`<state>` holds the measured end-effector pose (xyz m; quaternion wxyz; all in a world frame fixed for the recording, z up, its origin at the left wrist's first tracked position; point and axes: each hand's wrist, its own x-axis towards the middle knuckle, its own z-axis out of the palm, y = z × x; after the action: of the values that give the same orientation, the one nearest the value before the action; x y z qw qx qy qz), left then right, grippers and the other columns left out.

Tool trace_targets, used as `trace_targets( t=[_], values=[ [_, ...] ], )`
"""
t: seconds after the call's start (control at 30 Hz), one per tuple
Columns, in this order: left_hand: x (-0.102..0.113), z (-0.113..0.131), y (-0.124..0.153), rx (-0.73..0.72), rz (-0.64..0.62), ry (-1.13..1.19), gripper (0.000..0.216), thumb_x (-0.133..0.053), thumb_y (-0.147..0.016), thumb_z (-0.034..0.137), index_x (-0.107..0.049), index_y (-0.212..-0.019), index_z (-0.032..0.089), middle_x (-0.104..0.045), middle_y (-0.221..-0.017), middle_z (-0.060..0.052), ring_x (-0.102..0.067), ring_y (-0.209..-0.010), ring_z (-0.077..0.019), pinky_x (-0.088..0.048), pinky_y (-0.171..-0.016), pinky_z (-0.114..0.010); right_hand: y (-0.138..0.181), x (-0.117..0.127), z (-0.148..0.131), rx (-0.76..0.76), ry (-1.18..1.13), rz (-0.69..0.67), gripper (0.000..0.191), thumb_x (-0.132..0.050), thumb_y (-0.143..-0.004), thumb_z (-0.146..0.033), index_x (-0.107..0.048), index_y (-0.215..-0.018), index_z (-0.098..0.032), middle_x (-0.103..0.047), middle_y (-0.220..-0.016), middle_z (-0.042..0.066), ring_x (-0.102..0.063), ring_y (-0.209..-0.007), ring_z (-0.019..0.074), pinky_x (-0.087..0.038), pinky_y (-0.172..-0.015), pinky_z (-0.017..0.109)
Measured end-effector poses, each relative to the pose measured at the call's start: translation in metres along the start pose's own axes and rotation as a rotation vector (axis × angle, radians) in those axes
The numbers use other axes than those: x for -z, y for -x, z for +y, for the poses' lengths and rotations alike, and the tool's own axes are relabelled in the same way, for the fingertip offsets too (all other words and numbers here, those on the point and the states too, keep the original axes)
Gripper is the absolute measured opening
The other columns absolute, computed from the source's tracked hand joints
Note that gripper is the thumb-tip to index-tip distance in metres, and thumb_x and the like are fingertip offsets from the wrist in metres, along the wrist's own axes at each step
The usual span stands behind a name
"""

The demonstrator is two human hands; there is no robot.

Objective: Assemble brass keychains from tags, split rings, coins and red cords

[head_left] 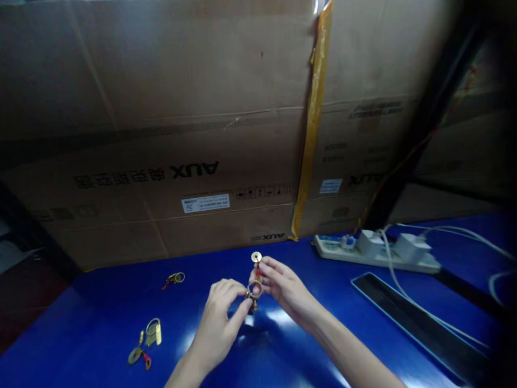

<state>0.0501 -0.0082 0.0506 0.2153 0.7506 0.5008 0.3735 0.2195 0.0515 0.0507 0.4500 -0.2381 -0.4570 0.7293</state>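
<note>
Both my hands hold one keychain (254, 290) above the blue table, near the middle of the view. With thumb and fingertips, my left hand (221, 318) pinches its metal ring. My right hand (285, 285) grips the upper part, where a red bead shows below a round brass coin (256, 257) with a hole in it. A small brown piece dangles under the ring. To the left of my hands lies another keychain (176, 278) with a ring and a red-brown cord. Closer to me is a spread-out keychain (153, 327) with brass charms, a coin and red beads.
Large cardboard boxes (226, 145) stand behind the blue table (105, 302), with yellow tape (311, 134) along their joint. At right lie a power strip (420, 262) with white plugs, a white cable (398, 285) and a flat black blue-edged object (412, 323).
</note>
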Motion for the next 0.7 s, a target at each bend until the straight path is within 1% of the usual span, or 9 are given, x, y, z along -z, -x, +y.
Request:
trace_targets(
  t=[0.1,0.27,0.4,0.57,0.63,0.7],
  values=[
    [-0.004,-0.006,-0.008,0.016,0.017,0.09,0.023,-0.051,-0.091,0.032,-0.068,-0.08,0.02,-0.069,-0.086,-0.005,-0.059,-0.088,-0.0215,-0.04,-0.088,-0.037,-0.002,0.004,0.005,-0.001,-0.037,0.044,0.028,-0.067,-0.082,-0.042,-0.056,-0.087,-0.017,-0.065,-0.079,0.002,-0.061,-0.065,0.0126,-0.047,-0.066,0.026],
    [-0.006,-0.018,-0.01,0.081,-0.055,0.281,0.02,-0.057,-0.088,0.031,-0.068,-0.078,0.018,-0.068,-0.083,-0.004,-0.061,-0.082,-0.0187,-0.043,-0.079,-0.029,-0.002,0.012,0.014,-0.026,-0.086,0.159,0.028,-0.07,-0.077,-0.041,-0.058,-0.086,-0.018,-0.064,-0.074,0.001,-0.059,-0.06,0.0122,-0.046,-0.059,0.024],
    [-0.011,-0.023,-0.01,0.119,-0.021,0.326,0.02,-0.061,-0.085,0.029,-0.068,-0.071,0.016,-0.066,-0.076,-0.004,-0.06,-0.075,-0.0174,-0.043,-0.073,-0.027,0.001,0.012,0.019,-0.045,-0.045,0.2,0.026,-0.073,-0.074,-0.037,-0.06,-0.087,-0.018,-0.064,-0.074,0.001,-0.059,-0.061,0.0122,-0.047,-0.061,0.025],
    [-0.017,-0.029,-0.006,0.207,0.023,0.343,0.021,-0.066,-0.08,0.03,-0.068,-0.065,0.017,-0.063,-0.069,-0.002,-0.058,-0.069,-0.0155,-0.041,-0.068,-0.025,0.004,0.013,0.023,-0.033,0.071,0.16,0.036,-0.08,-0.065,-0.027,-0.062,-0.095,-0.018,-0.066,-0.081,0.002,-0.062,-0.072,0.0152,-0.048,-0.069,0.028],
    [-0.021,-0.03,-0.004,0.24,0.019,0.358,0.021,-0.068,-0.079,0.031,-0.068,-0.063,0.017,-0.063,-0.068,-0.001,-0.057,-0.067,-0.015,-0.041,-0.066,-0.025,0.005,0.011,0.025,0.003,0.135,0.14,0.035,-0.079,-0.066,-0.026,-0.062,-0.095,-0.019,-0.067,-0.085,0.003,-0.062,-0.079,0.0165,-0.048,-0.075,0.029],
    [-0.025,-0.031,-0.002,0.268,0.011,0.389,0.021,-0.07,-0.076,0.031,-0.068,-0.061,0.016,-0.063,-0.066,-0.001,-0.057,-0.066,-0.015,-0.04,-0.065,-0.025,0.008,0.008,0.025,0.03,0.196,0.096,0.03,-0.076,-0.072,-0.028,-0.061,-0.096,-0.02,-0.067,-0.087,0.003,-0.062,-0.084,0.0169,-0.047,-0.079,0.03]
  ],
)
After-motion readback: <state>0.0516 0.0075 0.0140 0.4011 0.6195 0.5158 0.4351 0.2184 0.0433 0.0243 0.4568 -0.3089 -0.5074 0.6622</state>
